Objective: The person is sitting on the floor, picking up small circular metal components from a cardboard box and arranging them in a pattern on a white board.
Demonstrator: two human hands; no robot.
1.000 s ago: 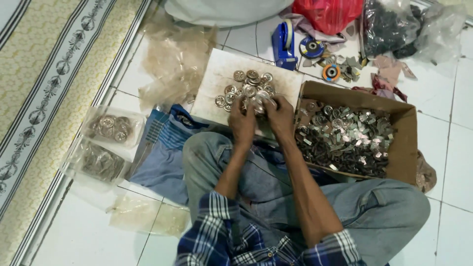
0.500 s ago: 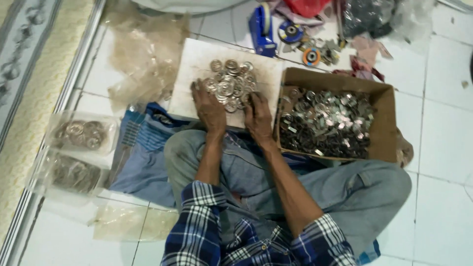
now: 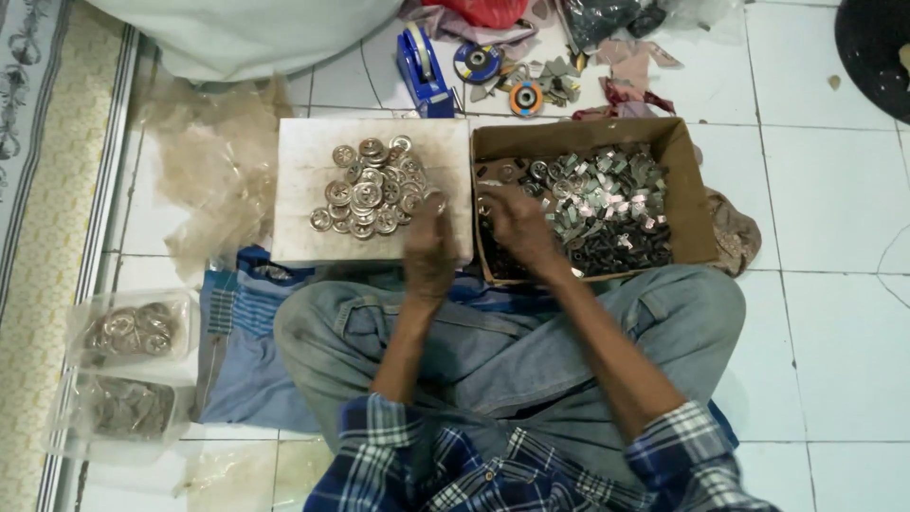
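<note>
A heap of round metal discs already lies on the white board, toward its right edge, while the cardboard box beside it holds many loose metal parts — so much seems left to sort. The left hand rests at the board's right edge with fingers curled, seemingly pinching a disc, though blur hides it. The right hand reaches into the box's left corner; I cannot tell its grip. All sits on a white tiled floor — two filled clear bags lie at the left, and a blue tape dispenser stands beyond the board.
</note>
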